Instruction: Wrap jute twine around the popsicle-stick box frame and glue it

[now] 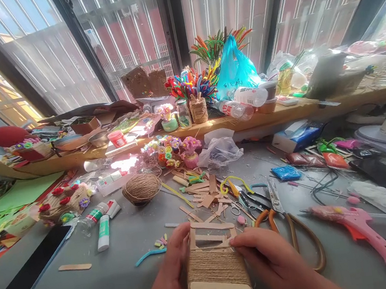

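A small frame of craft sticks [220, 287] is held low in the middle of the head view, its lower part wound with brown twine [215, 263]. My left hand [177, 276] grips it along the left side, thumb underneath and fingers behind. At the upper right edge, just above the twine, my right hand [269, 253] pinches with thumb and forefinger; whether a twine end lies between them is hidden. The upper part of the frame is bare, with gaps between the sticks. Beyond it lie loose craft-stick pieces [208, 200].
A ball of twine [142, 189] sits behind to the left. On the right lie scissors [276, 200], pliers [253, 198] and a pink glue gun [366, 230] with its cord. A phone [33, 265], a glue tube [103, 233] and a loose craft stick [75, 267] are at the left.
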Demonstrator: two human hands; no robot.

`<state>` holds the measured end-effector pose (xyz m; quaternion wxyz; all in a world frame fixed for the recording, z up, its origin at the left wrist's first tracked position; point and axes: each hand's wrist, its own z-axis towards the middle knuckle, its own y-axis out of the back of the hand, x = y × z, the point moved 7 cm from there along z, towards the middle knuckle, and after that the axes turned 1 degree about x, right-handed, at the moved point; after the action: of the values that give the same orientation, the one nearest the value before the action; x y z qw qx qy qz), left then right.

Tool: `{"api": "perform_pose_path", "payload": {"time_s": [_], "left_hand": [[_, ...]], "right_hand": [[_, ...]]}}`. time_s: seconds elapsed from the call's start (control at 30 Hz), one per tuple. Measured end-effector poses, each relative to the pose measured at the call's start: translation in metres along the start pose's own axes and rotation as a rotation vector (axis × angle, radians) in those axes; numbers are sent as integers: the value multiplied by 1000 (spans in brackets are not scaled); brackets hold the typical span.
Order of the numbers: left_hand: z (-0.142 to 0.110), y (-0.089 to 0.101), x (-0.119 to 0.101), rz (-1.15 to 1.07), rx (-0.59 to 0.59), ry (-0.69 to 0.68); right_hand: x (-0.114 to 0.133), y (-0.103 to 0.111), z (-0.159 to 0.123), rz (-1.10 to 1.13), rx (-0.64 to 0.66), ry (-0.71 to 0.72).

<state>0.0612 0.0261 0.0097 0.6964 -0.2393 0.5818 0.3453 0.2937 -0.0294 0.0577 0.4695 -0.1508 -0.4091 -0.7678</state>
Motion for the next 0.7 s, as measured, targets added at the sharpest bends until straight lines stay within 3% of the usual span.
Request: {"api": "perform_pose_path", "payload": {"time_s": [0.1, 0.17, 0.3, 0.43, 0.53, 0.7], "left_hand": [[-7, 6, 11, -59, 6, 45], [-9, 15, 7, 32, 13, 94], [-6, 25, -24, 430, 91, 134], [0, 22, -56, 688, 119, 107], [3, 15, -66, 731, 146, 93], [4, 16, -64, 714, 128, 131]], "right_hand": [[0, -1, 2, -18, 29, -14], [1, 0, 3, -23, 35, -9], [3, 1, 5, -23, 5, 1], [2, -1, 6, -28, 18, -15], [0, 1, 3, -35, 1, -23], [-2, 5, -4, 41, -63, -20]]}}
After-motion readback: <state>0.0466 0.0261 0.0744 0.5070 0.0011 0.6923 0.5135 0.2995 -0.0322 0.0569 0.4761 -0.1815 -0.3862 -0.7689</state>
